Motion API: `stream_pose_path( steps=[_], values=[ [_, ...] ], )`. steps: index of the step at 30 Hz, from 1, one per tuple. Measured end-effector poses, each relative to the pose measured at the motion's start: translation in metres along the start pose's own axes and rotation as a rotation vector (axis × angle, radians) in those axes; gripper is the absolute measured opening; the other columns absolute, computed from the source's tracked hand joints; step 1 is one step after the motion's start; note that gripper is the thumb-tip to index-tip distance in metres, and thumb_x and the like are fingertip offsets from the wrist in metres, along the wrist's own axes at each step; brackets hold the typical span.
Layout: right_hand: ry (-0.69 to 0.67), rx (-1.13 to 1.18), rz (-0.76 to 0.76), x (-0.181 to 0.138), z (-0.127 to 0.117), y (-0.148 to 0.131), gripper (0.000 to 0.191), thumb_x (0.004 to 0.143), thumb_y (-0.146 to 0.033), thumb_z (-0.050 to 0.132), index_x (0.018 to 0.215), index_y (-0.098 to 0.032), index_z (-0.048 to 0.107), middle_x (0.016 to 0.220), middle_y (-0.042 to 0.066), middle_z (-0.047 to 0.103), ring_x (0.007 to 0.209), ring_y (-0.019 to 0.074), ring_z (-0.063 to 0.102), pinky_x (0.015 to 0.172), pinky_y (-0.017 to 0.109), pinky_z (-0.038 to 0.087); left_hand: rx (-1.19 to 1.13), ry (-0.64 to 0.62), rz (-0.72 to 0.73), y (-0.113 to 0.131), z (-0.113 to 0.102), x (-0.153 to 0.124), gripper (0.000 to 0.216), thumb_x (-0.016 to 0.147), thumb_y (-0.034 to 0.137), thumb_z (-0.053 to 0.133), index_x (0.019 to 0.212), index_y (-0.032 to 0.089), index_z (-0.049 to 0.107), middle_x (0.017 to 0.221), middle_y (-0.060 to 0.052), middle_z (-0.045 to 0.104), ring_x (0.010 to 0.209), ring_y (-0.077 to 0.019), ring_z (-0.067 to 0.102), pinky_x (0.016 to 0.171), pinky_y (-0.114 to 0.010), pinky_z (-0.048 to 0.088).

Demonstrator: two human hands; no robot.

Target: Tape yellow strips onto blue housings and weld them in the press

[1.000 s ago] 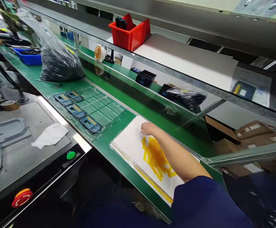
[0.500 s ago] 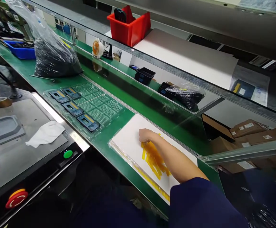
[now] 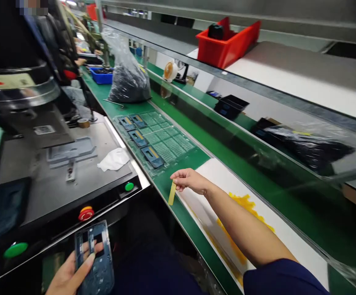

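One yellow strip (image 3: 172, 194) in right hand (image 3: 189, 180), near green bench (image 3: 180, 209) edge.

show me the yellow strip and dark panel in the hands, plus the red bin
Yellow strip (image 3: 172, 194): head view, middle of its face.
Dark panel (image 3: 100, 268): head view, solid lower part.
Red bin (image 3: 211, 51): head view, outer wall.

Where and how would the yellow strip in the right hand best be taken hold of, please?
Probably with a light pinch on the lower end of the yellow strip, coming from the person's left: the right hand pinches the upper end, while the narrow, flat lower part hangs free. The left hand is occupied with a dark housing.
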State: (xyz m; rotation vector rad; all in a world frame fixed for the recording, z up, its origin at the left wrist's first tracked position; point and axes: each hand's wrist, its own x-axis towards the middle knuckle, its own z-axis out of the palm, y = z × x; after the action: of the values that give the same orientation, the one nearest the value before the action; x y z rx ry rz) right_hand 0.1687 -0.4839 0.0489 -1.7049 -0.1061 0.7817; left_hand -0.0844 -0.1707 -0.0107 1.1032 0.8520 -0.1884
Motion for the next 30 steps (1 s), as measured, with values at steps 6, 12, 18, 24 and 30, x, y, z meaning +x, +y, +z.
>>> stream_pose_path(
  steps=[6,12,18,24,30],
  values=[
    [-0.216,0.060,-0.084,0.027,0.100,-0.003,0.038,0.064,-0.037,0.079,0.088,-0.013,0.063,0.064,0.000,0.064,0.056,0.0101,0.060,0.054,0.021,0.051,-0.221,-0.104,-0.036,-0.007,0.013,-0.006,0.057,0.076,0.039,0.071,0.126,0.019,0.052,0.122,-0.013,0.064,0.101,-0.0250,0.064,0.084,-0.038,0.054],
    [-0.178,-0.090,-0.406,0.017,0.174,0.013,0.020,0.080,-0.035,0.067,0.088,-0.017,0.066,0.068,0.001,0.064,0.060,0.0128,0.061,0.059,0.026,0.053,-0.476,-0.063,-0.036,-0.007,0.015,-0.008,0.043,0.086,0.037,0.058,0.120,0.011,0.055,0.114,-0.020,0.066,0.092,-0.0272,0.067,0.081,-0.044,0.055],
    [-0.010,-0.465,-1.149,-0.014,0.202,0.028,0.024,0.088,-0.010,0.053,0.106,-0.021,0.063,0.092,0.005,0.069,0.084,0.0156,0.066,0.076,0.028,0.056,-0.585,-0.051,-0.028,-0.012,0.017,-0.005,0.040,0.086,0.035,0.059,0.119,0.013,0.057,0.110,-0.016,0.068,0.100,-0.0275,0.065,0.091,-0.045,0.051],
    [-0.117,-0.634,-1.480,-0.019,0.207,0.039,0.029,0.089,-0.011,0.047,0.116,-0.011,0.058,0.095,0.013,0.069,0.094,0.0214,0.065,0.079,0.034,0.058,-0.623,-0.174,0.056,-0.013,0.025,-0.005,0.029,0.088,0.032,0.057,0.111,0.016,0.064,0.112,-0.010,0.068,0.107,-0.0248,0.061,0.100,-0.041,0.045],
    [-0.220,-0.763,-1.371,-0.019,0.217,0.053,0.024,0.092,-0.013,0.044,0.107,-0.017,0.061,0.096,0.009,0.068,0.094,0.0185,0.064,0.086,0.033,0.056,-0.583,-0.156,0.138,-0.014,0.025,-0.004,0.022,0.087,0.028,0.059,0.105,0.016,0.067,0.109,-0.008,0.068,0.111,-0.0218,0.059,0.104,-0.037,0.042]
  ],
)
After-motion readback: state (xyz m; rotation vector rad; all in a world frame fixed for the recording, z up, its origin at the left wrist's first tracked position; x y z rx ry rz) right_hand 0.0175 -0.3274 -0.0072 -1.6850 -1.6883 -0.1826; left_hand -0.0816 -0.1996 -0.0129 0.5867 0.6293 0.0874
